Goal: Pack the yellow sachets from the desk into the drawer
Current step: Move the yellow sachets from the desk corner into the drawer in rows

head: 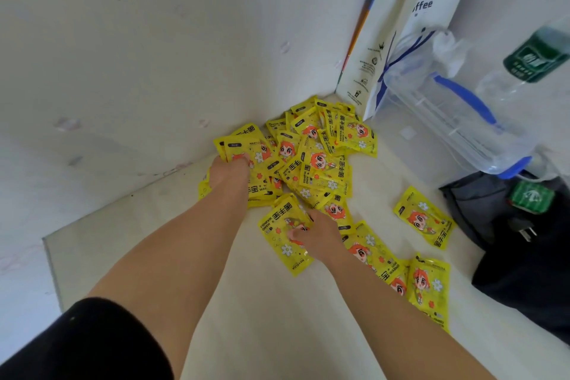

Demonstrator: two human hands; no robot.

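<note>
A heap of several yellow sachets [320,157] with an orange cartoon figure lies in the corner of a pale desk [129,241], against the wall. My left hand [229,171] reaches into the heap's left side, its fingers curled round a bundle of sachets [243,145]. My right hand [314,233] lies at the heap's near edge and pinches one sachet [285,244]. More sachets lie loose to the right, one alone [424,219] and others by my right forearm [428,284]. No drawer is in view.
A white paper bag [410,25] and a clear plastic container with blue handles [456,114] stand at the back right. Above it a green-labelled bottle [536,58] shows. A dark bag with a plug and a green tag [524,231] lies at the right edge.
</note>
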